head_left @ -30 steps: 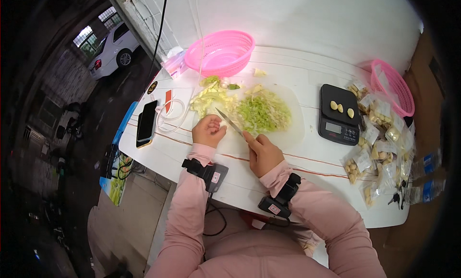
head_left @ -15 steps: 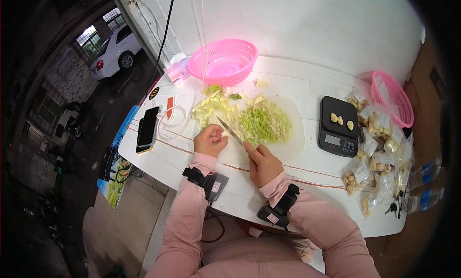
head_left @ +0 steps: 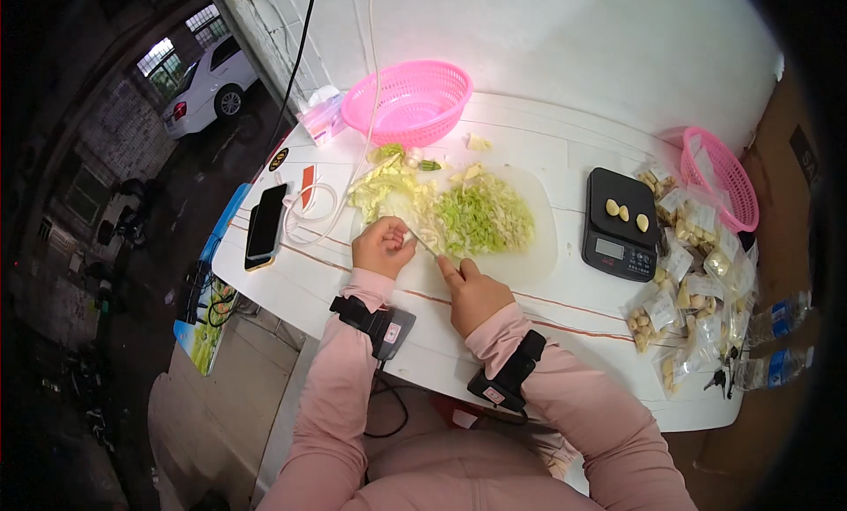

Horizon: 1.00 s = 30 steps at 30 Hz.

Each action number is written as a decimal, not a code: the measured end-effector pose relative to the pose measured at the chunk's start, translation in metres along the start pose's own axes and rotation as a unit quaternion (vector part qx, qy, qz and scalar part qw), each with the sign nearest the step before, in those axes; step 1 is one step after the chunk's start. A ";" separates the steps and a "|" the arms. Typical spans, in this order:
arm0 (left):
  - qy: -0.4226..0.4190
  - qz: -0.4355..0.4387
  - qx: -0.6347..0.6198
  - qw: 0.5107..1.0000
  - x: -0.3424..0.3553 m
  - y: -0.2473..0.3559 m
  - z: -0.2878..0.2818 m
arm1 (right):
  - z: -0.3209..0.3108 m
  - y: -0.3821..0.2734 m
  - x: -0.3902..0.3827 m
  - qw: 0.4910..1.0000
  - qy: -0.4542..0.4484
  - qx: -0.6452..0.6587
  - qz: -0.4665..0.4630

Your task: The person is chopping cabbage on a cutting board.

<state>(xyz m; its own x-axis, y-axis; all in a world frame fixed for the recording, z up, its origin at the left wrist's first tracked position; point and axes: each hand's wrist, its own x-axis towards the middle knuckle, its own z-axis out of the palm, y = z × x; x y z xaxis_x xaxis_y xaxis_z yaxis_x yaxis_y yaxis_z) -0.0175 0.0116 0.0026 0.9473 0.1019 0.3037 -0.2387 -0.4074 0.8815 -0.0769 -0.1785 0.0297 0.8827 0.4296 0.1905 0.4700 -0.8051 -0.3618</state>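
On a translucent cutting board [head_left: 530,259] lie a mound of chopped light-green vegetable [head_left: 483,213] and pale yellow cabbage leaves [head_left: 375,185]. My left hand [head_left: 381,246] rests at the board's left, fingers curled over a pale piece that is too hidden to name. My right hand [head_left: 473,294] grips a knife [head_left: 427,244] by its handle, blade slanting up-left to the left hand's fingertips. A small white bulb with green stem [head_left: 426,164] sits behind the leaves.
Two pink baskets [head_left: 404,102] [head_left: 719,176], a tissue box [head_left: 320,118], phones [head_left: 266,227] and white cable [head_left: 316,213] surround the board. At right are a black scale [head_left: 618,246] bearing garlic cloves [head_left: 642,222], several bags [head_left: 700,296] and plastic bottles [head_left: 776,321]. A white wall backs the table.
My right hand and knife have moved left, the blade now closer against my left fingertips. My left hand stays curled. The whole view has shifted slightly.
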 end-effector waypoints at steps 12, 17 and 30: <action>0.010 -0.016 -0.022 1.000 -0.003 -0.003 0.004 | 0.007 0.007 -0.003 0.997 0.024 0.058 0.041; 0.035 0.001 -0.017 0.999 -0.005 -0.004 0.001 | 0.007 0.009 -0.005 0.983 0.115 0.139 0.032; 0.037 0.006 0.006 0.999 -0.007 -0.002 0.001 | 0.005 0.008 -0.004 0.980 0.128 0.153 0.007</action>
<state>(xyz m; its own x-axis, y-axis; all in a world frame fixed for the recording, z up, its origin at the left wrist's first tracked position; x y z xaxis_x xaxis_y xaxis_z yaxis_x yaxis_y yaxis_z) -0.0230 0.0108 -0.0016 0.9258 0.1635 0.3408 -0.2474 -0.4194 0.8734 -0.0773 -0.1845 0.0216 0.8786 0.2713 0.3929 0.4704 -0.6328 -0.6150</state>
